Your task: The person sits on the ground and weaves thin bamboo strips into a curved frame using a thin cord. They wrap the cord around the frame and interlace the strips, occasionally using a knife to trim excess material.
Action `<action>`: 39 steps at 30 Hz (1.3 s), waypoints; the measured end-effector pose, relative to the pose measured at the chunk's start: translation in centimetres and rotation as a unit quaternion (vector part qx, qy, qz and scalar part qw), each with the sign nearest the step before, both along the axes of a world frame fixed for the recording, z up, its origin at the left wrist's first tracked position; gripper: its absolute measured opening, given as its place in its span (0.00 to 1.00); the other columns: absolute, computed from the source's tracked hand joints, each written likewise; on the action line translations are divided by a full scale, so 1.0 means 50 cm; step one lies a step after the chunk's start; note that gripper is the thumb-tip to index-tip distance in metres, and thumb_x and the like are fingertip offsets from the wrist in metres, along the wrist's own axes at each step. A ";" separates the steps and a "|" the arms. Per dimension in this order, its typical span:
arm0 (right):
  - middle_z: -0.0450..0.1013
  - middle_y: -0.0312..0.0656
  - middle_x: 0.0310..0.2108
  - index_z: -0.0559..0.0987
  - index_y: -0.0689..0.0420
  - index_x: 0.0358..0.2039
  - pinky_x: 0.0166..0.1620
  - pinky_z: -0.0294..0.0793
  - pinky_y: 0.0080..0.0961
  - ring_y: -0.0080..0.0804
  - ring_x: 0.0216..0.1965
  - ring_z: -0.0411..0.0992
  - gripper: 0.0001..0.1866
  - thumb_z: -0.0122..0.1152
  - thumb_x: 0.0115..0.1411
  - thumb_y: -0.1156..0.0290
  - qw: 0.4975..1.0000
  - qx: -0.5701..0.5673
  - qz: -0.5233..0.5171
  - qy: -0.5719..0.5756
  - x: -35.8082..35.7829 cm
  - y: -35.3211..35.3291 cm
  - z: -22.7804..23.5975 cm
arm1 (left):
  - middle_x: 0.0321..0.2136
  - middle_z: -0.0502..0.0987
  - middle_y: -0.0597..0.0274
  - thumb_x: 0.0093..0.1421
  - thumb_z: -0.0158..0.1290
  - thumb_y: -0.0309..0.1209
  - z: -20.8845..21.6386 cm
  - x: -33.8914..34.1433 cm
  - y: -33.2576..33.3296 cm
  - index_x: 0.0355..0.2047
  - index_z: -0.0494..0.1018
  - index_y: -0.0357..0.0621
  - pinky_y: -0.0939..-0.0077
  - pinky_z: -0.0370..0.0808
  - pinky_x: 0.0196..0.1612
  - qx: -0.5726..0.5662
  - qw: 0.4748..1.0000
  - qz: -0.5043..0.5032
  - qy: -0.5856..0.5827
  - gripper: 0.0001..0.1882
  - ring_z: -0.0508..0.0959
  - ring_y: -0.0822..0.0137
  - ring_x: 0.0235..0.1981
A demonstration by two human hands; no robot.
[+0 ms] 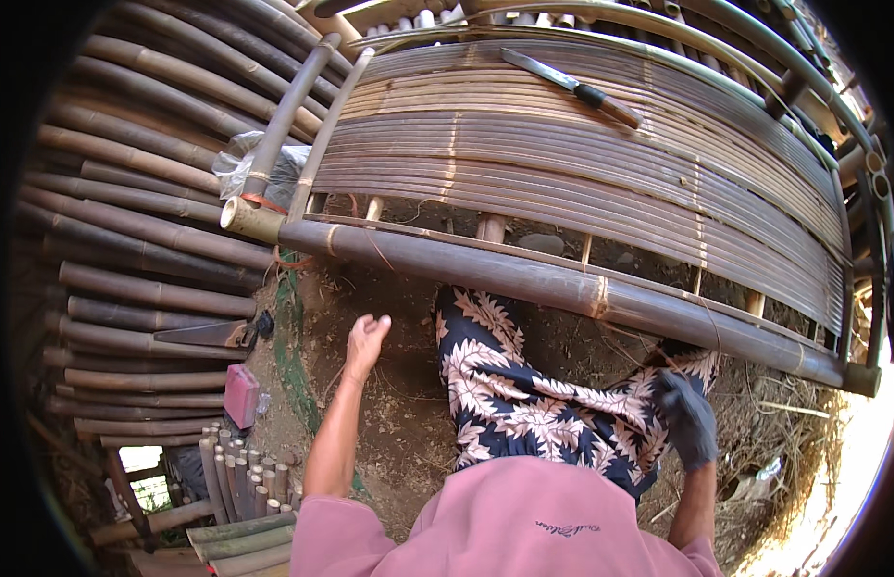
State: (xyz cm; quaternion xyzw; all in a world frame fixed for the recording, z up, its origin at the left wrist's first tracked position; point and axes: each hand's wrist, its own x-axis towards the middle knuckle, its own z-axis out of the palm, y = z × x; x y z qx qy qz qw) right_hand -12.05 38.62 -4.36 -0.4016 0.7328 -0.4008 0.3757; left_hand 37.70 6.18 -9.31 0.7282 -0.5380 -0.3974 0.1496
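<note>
Beyond the bamboo pole (524, 273) lies the split-bamboo panel (553, 159), likely springy; I'd grip the pole. On its near side, my left hand (366, 340) curls loosely, contents unclear; my gloved right hand (687, 419) I can't read.

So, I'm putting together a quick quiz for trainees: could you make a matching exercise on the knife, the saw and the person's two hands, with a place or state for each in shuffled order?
Column one
1. Knife
2. Saw
3. Left hand
4. Right hand

Column two
A. In a grey glove
B. Lying across the bamboo slats
C. Ungloved, fingers bent
D. On the row of poles at the left

Right pairs: 1-B, 2-D, 3-C, 4-A
</note>
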 end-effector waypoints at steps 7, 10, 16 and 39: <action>0.72 0.54 0.59 0.72 0.71 0.59 0.63 0.68 0.37 0.42 0.60 0.69 0.31 0.64 0.60 0.64 0.876 0.438 -0.077 0.188 -0.296 0.337 -0.025 | 0.33 0.79 0.63 0.59 0.62 0.53 -0.032 -0.165 -0.088 0.50 0.72 0.44 0.53 0.70 0.55 -0.033 0.956 0.080 0.281 0.29 0.81 0.64 0.43; 0.69 0.53 0.62 0.70 0.67 0.62 0.65 0.66 0.38 0.42 0.63 0.67 0.29 0.61 0.64 0.66 0.786 0.304 -0.208 0.496 -0.344 0.309 0.012 | 0.21 0.69 0.72 0.67 0.56 0.37 0.027 -0.148 -0.013 0.38 0.78 0.40 0.79 0.78 0.30 -0.088 0.958 0.117 0.245 0.12 0.72 0.77 0.21; 0.72 0.49 0.58 0.75 0.62 0.59 0.64 0.66 0.33 0.38 0.62 0.68 0.21 0.58 0.68 0.66 0.991 -0.051 -0.107 -0.058 -0.041 -0.145 0.120 | 0.18 0.71 0.67 0.72 0.47 0.33 0.371 -0.229 0.270 0.33 0.75 0.37 0.76 0.80 0.30 -0.100 0.960 0.038 0.259 0.14 0.71 0.76 0.16; 0.75 0.44 0.22 0.82 0.47 0.48 0.25 0.69 0.40 0.49 0.21 0.73 0.17 0.64 0.60 0.58 0.883 -0.176 0.427 0.078 0.406 -0.422 0.197 | 0.29 0.84 0.53 0.61 0.56 0.32 0.088 -0.181 -0.441 0.30 0.82 0.44 0.62 0.78 0.44 -0.304 0.932 -0.182 0.077 0.08 0.83 0.58 0.33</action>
